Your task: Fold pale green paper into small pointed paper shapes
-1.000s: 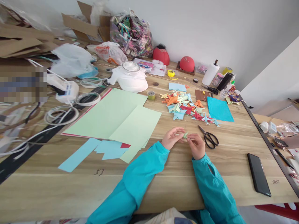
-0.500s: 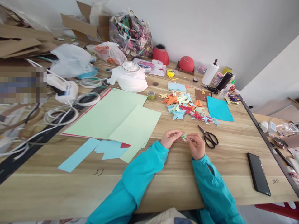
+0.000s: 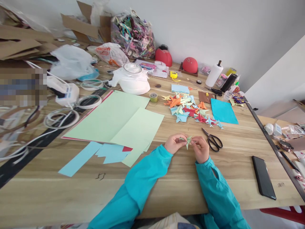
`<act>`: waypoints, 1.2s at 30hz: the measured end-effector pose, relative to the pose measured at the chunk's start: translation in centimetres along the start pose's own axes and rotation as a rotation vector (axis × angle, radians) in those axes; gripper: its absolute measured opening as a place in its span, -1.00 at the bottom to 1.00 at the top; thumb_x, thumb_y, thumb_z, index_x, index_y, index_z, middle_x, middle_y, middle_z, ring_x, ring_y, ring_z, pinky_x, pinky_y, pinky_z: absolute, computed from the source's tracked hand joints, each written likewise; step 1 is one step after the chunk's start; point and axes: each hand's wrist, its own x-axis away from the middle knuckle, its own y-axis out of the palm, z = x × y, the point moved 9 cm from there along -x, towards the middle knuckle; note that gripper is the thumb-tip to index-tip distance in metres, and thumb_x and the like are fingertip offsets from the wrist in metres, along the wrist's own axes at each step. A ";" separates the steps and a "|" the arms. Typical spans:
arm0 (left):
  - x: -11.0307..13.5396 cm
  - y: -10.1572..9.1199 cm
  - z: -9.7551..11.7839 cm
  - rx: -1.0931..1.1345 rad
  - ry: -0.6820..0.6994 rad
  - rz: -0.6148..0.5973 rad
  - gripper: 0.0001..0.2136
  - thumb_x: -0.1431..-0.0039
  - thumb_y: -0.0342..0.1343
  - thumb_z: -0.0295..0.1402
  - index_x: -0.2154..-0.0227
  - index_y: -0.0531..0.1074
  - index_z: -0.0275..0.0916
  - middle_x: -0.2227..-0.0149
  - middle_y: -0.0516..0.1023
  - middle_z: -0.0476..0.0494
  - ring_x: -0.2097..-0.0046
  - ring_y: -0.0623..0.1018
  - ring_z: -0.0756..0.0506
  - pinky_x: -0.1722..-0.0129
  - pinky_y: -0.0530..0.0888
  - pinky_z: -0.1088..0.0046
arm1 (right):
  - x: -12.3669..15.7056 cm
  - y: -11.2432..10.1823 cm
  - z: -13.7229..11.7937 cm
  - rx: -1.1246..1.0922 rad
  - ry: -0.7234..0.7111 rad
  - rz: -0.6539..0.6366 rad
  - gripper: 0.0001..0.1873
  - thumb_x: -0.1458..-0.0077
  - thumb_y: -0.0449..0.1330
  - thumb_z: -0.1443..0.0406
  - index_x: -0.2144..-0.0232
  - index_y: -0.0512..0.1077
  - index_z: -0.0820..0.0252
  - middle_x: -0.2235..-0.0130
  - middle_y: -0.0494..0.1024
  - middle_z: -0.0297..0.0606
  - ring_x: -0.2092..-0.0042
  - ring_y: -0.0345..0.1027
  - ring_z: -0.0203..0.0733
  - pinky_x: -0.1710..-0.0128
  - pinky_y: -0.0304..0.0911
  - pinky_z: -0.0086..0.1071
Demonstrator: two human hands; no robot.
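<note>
Between my two hands is a small light-green origami crane (image 3: 188,141), its narrow points spread and one pointing down toward me. My left hand (image 3: 175,143) pinches its left side between thumb and fingers. On the other side, my right hand (image 3: 200,148) pinches its right tip. Black-handled scissors (image 3: 212,140) lie just right of my right hand, blades pointing away. Beyond my hands is a pile of folded paper cranes (image 3: 188,108) in orange, red, blue, green and yellow.
Large light-green sheets (image 3: 111,114) lie to the left, with blue paper strips (image 3: 81,158) in front. A black phone (image 3: 263,177) rests at right. Behind are a bright blue sheet (image 3: 224,110), a tape roll (image 3: 153,97), a red pincushion (image 3: 190,65) and coiled white cables (image 3: 62,118).
The crane's points have spread apart, and one now hangs downward between my hands. My left fingers have shifted slightly; my right hand keeps its pinch.
</note>
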 end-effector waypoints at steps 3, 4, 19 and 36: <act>0.0 0.1 0.5 -0.059 0.044 -0.013 -0.78 0.19 0.27 -0.23 0.49 0.52 -0.28 0.36 0.47 -0.16 0.26 0.47 -0.09 0.24 0.43 0.39 | 0.0 0.0 0.0 0.013 0.000 0.003 -0.88 -0.03 0.12 0.27 0.44 0.44 0.16 0.34 0.47 -0.20 0.28 0.36 -0.20 0.40 0.33 -0.36; 0.0 0.1 0.6 -0.062 0.045 -0.009 -0.77 0.19 0.27 -0.23 0.47 0.53 -0.28 0.36 0.48 -0.17 0.26 0.47 -0.09 0.23 0.43 0.38 | 0.0 0.0 0.0 0.018 -0.003 0.005 -0.88 -0.04 0.12 0.27 0.44 0.44 0.16 0.34 0.47 -0.20 0.28 0.36 -0.20 0.40 0.33 -0.36; 0.1 -1.1 -1.8 -0.079 -0.138 0.096 -0.73 0.34 0.33 -0.30 0.48 0.55 -0.30 0.42 0.59 -0.15 0.34 0.55 -0.11 0.27 0.50 0.36 | 0.3 0.4 -0.8 0.150 -0.159 -0.019 -0.83 -0.07 0.08 0.31 0.40 0.49 0.11 0.29 0.45 -0.18 0.23 0.35 -0.16 0.23 0.31 -0.26; 0.4 -1.9 -1.7 -0.065 -0.105 0.261 -0.79 0.27 0.29 -0.36 0.50 0.46 -0.32 0.44 0.56 -0.13 0.36 0.54 -0.08 0.36 0.50 0.42 | 0.7 0.4 2.5 -0.100 0.160 0.071 -0.78 -0.02 0.16 0.20 0.56 0.31 0.19 0.51 0.34 -0.34 0.49 0.21 -0.34 0.54 0.18 -0.46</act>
